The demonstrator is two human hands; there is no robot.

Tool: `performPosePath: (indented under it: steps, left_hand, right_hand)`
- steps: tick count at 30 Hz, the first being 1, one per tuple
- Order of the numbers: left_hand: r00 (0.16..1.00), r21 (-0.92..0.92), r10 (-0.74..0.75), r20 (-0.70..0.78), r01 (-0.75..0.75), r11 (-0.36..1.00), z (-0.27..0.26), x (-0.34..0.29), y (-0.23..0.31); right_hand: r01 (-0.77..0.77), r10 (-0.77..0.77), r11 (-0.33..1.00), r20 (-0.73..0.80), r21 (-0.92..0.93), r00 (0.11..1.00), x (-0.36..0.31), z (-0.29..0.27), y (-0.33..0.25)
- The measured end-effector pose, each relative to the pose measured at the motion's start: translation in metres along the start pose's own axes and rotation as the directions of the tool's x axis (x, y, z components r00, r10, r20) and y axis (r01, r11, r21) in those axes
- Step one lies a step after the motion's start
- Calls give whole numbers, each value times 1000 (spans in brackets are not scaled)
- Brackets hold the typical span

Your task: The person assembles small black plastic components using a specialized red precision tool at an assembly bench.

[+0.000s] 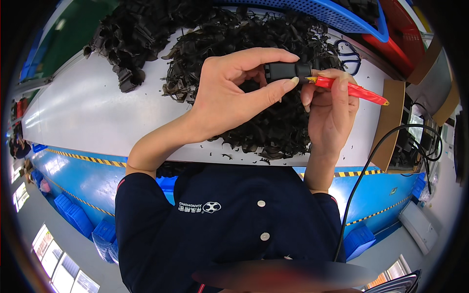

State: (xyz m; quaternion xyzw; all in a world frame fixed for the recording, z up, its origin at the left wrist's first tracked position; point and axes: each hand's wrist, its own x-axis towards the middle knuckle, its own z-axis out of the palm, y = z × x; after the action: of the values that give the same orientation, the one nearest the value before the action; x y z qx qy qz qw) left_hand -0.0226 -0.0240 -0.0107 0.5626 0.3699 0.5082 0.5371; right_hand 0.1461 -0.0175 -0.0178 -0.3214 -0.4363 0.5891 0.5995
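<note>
Worn on the head, left one of two side-by-side fisheyes | looks down onto worktop (88, 115), left hand (227, 90) and right hand (328, 113) | sits near | catches shirt (229, 190) below, floor (80, 177) at both sides | bends edges toward round rim

Bright glare on white table (93, 110), bent edges

navy short-sleeved shirt (229, 229), pale buttons (261, 203), white chest emblem (212, 207)

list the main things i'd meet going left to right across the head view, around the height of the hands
Pile of black parts → left hand → black cylindrical part → red tool → cardboard box
</note>
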Motion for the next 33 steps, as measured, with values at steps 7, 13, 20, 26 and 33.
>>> performPosePath:
  steps: [7,13,20,26,33]
  left_hand:
    - [990,283,139,-11,-130,950,-1,-1,0]
    - [930,499,368,26,-331,801,3,-2,-8]
    - [926,370,376,29,-359,857,-1,7,-11]
    - [935,323,352,55,-350,879,0,7,-11]
    - [939,332,337,65,-339,880,-1,6,-11]
  right_hand:
    - [64,-64,997,-16,-38,998,0,-1,4]
    - [459,-569,523,107,-718,815,0,5,20]
    - [-24,22,999,-62,-33,998,6,-4,-8]
    - [-123,126,991,-65,43,990,6,-5,-5]
    - [-54,49,997,-105,-46,993,8,-5,-1]
